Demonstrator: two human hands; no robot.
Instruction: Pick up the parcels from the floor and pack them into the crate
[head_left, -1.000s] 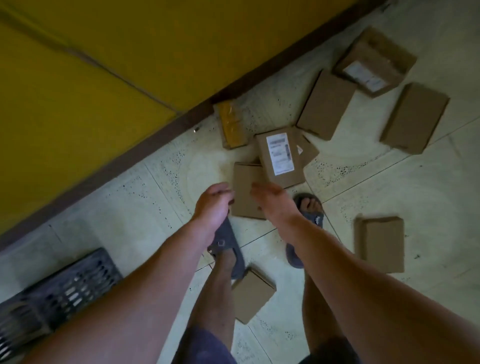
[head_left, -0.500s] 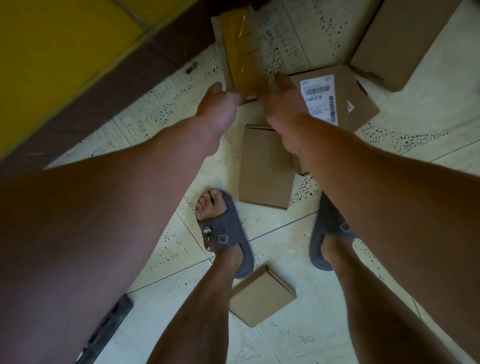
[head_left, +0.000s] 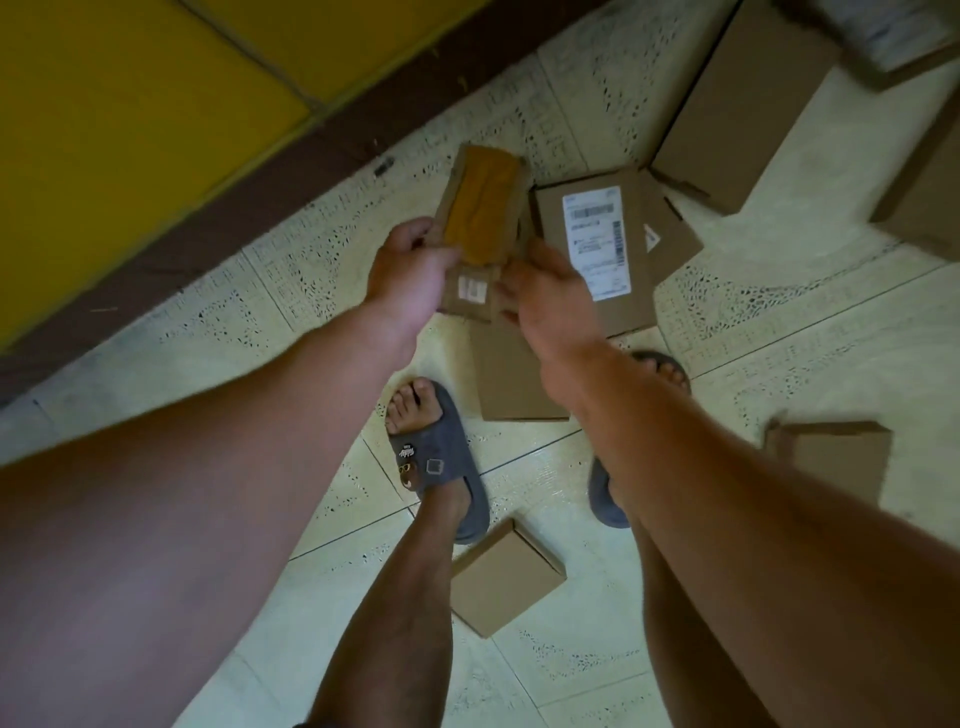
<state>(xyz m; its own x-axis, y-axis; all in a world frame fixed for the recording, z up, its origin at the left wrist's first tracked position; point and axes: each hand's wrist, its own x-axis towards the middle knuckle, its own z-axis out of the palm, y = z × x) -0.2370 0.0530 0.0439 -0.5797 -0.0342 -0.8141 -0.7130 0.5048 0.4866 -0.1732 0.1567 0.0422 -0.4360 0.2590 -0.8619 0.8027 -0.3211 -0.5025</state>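
A narrow brown parcel with yellow tape (head_left: 480, 218) is lifted off the floor between both hands. My left hand (head_left: 410, 270) grips its left edge, my right hand (head_left: 545, 291) holds its right side near a small white sticker. A labelled parcel (head_left: 597, 244) lies on the floor just right of them, overlapping a plain one (head_left: 514, 379) below. More brown parcels lie at the top right (head_left: 743, 98), at the right (head_left: 836, 457) and between my feet (head_left: 506, 577). The crate is out of view.
A yellow wall (head_left: 156, 104) with a dark skirting board (head_left: 260, 192) runs along the upper left. My feet in grey sandals (head_left: 436, 457) stand on pale floor tiles among the parcels.
Both hands reached forward to the yellow-taped parcel by the wall, took hold of it and raised it off the floor. The camera dipped lower, and the crate left the view.
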